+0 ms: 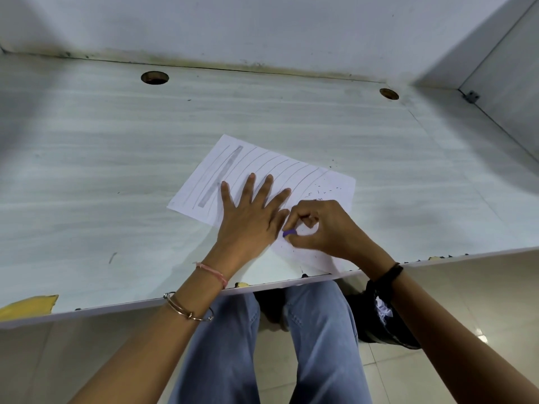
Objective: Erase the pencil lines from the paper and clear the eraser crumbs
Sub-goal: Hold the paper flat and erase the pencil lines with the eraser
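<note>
Lying on the desk (116,141), paper (262,161) carries crumbs (318,193); two holes (155,77) behind.

Just the one view here, a wide-angle cam on the person's head. It looked forward and steeply down over the desk (87,147), with the back wall (262,24) along the top and their jeans (221,345) under the near edge. It sat pretty close: left hand (248,220) and right hand (323,225) landed mid-frame on the paper (335,185), and the purple eraser (289,233) pinched in the right one was easy to pick out.
</note>
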Demonstrator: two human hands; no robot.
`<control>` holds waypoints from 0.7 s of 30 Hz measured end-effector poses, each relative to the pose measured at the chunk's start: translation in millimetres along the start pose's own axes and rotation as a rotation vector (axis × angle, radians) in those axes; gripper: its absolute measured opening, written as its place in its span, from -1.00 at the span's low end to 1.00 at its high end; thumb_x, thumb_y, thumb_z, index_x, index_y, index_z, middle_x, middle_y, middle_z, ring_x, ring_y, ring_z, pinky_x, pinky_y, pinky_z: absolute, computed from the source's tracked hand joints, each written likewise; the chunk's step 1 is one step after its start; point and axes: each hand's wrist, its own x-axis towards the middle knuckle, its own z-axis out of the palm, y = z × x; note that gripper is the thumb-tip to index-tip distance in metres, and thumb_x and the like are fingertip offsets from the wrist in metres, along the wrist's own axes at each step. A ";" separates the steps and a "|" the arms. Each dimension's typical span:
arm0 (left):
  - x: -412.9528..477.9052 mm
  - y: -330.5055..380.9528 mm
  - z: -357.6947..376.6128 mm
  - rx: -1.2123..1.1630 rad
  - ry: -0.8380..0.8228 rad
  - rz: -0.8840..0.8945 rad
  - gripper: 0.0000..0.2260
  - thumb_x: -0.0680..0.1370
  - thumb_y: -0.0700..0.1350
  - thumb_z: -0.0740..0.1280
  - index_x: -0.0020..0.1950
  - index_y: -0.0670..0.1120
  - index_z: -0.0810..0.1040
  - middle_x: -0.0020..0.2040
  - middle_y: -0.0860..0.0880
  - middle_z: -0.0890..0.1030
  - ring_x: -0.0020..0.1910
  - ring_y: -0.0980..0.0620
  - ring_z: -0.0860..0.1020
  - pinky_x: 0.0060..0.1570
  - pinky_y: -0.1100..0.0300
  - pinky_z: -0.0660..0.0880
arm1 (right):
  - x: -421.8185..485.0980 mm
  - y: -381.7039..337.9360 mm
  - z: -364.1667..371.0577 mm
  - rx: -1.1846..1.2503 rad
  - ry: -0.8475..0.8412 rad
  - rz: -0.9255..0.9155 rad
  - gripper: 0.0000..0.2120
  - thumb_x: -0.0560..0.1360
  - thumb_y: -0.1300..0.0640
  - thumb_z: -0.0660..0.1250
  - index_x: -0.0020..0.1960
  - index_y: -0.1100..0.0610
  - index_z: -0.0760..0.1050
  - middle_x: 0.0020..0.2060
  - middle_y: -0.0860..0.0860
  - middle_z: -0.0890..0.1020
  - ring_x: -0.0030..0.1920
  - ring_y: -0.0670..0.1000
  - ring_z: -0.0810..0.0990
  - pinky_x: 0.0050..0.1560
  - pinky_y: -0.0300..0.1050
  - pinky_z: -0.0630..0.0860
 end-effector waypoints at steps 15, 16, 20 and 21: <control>0.2 -0.4 1.0 -0.020 0.008 -0.002 -0.48 0.60 0.23 -0.34 0.56 0.18 -0.24 0.60 -0.03 -0.23 0.56 -0.16 -0.27 0.37 -0.40 -0.26 | 3.1 2.8 0.3 -0.006 0.082 0.039 -0.88 0.30 0.27 0.49 -0.25 0.07 0.63 -0.37 -0.21 0.57 -0.35 -0.08 0.38 -0.27 -0.31 0.33; 0.3 -0.7 2.3 -0.020 0.017 -0.002 -0.43 0.55 0.24 -0.41 0.56 0.19 -0.23 0.60 -0.02 -0.21 0.56 -0.16 -0.25 0.37 -0.40 -0.25 | 2.1 1.4 0.9 -0.009 0.048 0.019 -0.88 0.30 0.28 0.49 -0.26 0.09 0.62 -0.38 -0.22 0.56 -0.35 -0.09 0.40 -0.26 -0.32 0.33; 0.5 -0.1 3.3 -0.019 0.024 -0.002 -0.43 0.54 0.22 -0.42 0.56 0.19 -0.24 0.60 -0.02 -0.21 0.56 -0.16 -0.25 0.37 -0.40 -0.25 | 0.7 3.9 -3.1 -0.021 -0.053 0.017 -0.92 0.31 0.25 0.50 -0.24 0.11 0.64 -0.39 -0.25 0.58 -0.34 -0.11 0.42 -0.26 -0.37 0.33; 0.4 -0.2 3.0 -0.026 0.018 -0.006 -0.48 0.58 0.21 -0.36 0.56 0.19 -0.24 0.60 -0.02 -0.23 0.56 -0.15 -0.26 0.37 -0.40 -0.26 | 3.2 7.2 -2.8 -0.018 0.042 0.048 -0.91 0.32 0.24 0.50 -0.25 0.09 0.63 -0.40 -0.25 0.57 -0.34 -0.10 0.42 -0.27 -0.38 0.33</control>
